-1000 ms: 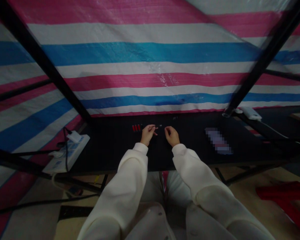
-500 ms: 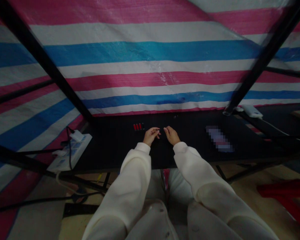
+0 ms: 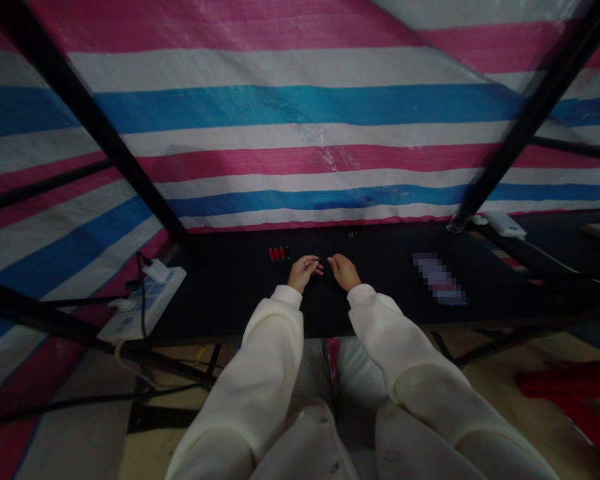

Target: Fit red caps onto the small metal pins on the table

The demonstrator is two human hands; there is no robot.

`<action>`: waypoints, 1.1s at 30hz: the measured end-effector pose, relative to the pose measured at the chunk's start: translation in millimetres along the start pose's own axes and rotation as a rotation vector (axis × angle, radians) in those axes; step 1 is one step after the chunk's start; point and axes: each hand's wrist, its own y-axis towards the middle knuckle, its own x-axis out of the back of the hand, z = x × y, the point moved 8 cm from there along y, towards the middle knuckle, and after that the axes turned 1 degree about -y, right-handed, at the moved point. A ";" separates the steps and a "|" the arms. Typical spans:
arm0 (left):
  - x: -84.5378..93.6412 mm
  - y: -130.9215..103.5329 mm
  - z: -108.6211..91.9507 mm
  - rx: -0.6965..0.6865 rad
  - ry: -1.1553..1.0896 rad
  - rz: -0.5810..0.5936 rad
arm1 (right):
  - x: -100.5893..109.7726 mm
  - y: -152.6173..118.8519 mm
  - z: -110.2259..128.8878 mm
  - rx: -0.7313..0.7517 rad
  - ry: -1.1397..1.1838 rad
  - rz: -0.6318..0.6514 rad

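Observation:
Over the middle of the black table (image 3: pixel 220 293), my left hand (image 3: pixel 303 271) has its thumb and index finger pinched together, the other fingers loosely curled. Whatever lies between the fingertips is too small and dark to make out. Just to its right, my right hand (image 3: pixel 345 271) is also closed in a pinch, its fingertips facing the left ones across a small gap; anything in it is hidden. Several small red and black cylinders (image 3: pixel 279 254) stand in a row beyond my left hand, to its left. Tiny pale bits (image 3: pixel 353 235) lie near the table's back edge.
A white power strip (image 3: pixel 155 300) with plugs and cables sits at the table's left end. A blurred-out flat object (image 3: pixel 439 279) lies on the right. Black metal posts rise at both sides before a striped sheet (image 3: pixel 300 107). A white device (image 3: pixel 504 225) is at the far right.
The hands hold nearly the same pose and place. The view has shifted very slightly; nothing else has visibly moved.

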 end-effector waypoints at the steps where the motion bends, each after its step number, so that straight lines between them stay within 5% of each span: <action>1: -0.2 0.3 0.8 0.004 0.008 -0.001 | 0.8 0.1 1.0 0.004 0.000 -0.003; 33: 1.4 -1.4 1.5 0.041 0.088 -0.052 | 0.8 -0.3 4.6 0.032 0.010 -0.008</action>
